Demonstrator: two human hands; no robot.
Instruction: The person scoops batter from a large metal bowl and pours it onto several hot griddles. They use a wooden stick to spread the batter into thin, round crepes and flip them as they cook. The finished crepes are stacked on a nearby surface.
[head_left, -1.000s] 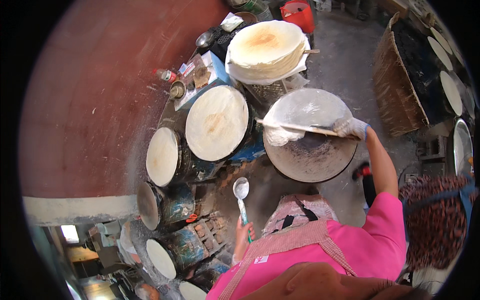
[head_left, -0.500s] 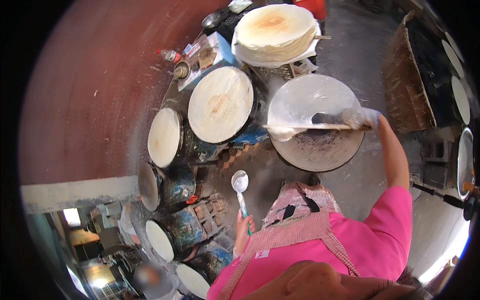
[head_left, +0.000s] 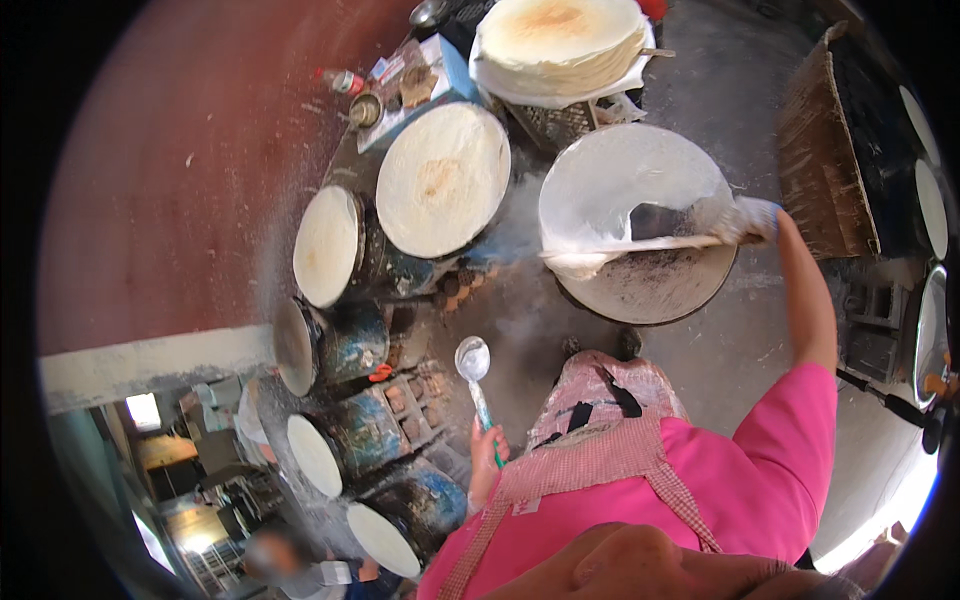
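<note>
My right hand (head_left: 757,220), in a whitish glove, grips one end of a long wooden spreader (head_left: 650,243). This lies across a large round griddle (head_left: 690,290) in front of me. Wet white batter (head_left: 620,165) coats the far part of the griddle and heaps along the spreader's left end. A dark bare patch shows beyond the spreader, and the near part has no batter. My left hand (head_left: 487,447) is wrapped round the green handle of a ladle (head_left: 472,358), held upright at my left side, its bowl smeared with white batter.
A tall stack of round flatbreads (head_left: 560,45) stands beyond the griddle. To the left, a flatbread (head_left: 443,180) covers another griddle, and several more griddles on drum stoves curve toward me. A cardboard sheet (head_left: 825,150) stands at right. Another person (head_left: 285,560) is at lower left.
The view has shifted, so the griddles sit higher in the picture. My right hand has moved a little right with the spreader. The ladle stays in my left hand.
</note>
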